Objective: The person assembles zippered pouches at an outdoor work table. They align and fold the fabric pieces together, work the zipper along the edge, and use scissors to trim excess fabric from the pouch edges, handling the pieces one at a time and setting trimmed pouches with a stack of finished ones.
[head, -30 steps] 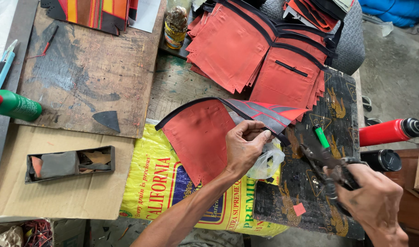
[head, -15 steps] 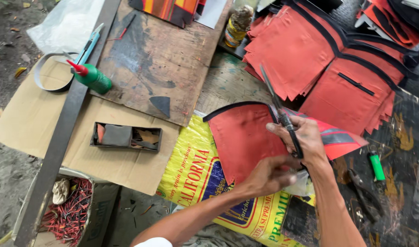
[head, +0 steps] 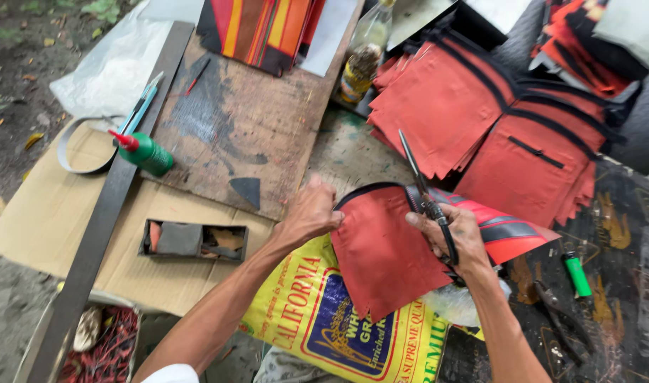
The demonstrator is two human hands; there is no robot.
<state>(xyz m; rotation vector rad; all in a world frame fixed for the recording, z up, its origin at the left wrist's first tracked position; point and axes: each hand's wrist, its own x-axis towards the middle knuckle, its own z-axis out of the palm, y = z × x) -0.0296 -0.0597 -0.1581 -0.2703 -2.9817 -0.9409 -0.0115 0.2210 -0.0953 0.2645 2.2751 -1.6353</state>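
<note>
Red fabric, a rounded panel [head: 384, 255] edged with black trim along its curved top, lay flat on a yellow printed sack [head: 317, 319] at the middle of the desk [head: 342, 145]. Its curved end faced away from the person and its ragged lower corner pointed back toward them, so its long axis ran roughly near to far. The left hand [head: 311, 211] came in from the lower left with the forearm stretched diagonally, palm down, fingers curled and pressing on the panel's upper left edge beside the trim. The right hand [head: 455, 234] sat at the panel's right edge, fist closed round the handles of a pair of scissors [head: 423, 195]. Its blades pointed up and slightly left, away from the person, tips above the trim; whether the blades were parted could not be told. A striped red and black strip [head: 512, 230] ran out to the right from under that hand. Beyond lay a stack of red pieces [head: 494, 120], and to the left a wooden board [head: 246, 128], a green bottle [head: 146, 152] and a small black tray [head: 193, 241] on cardboard [head: 41, 213].
</note>
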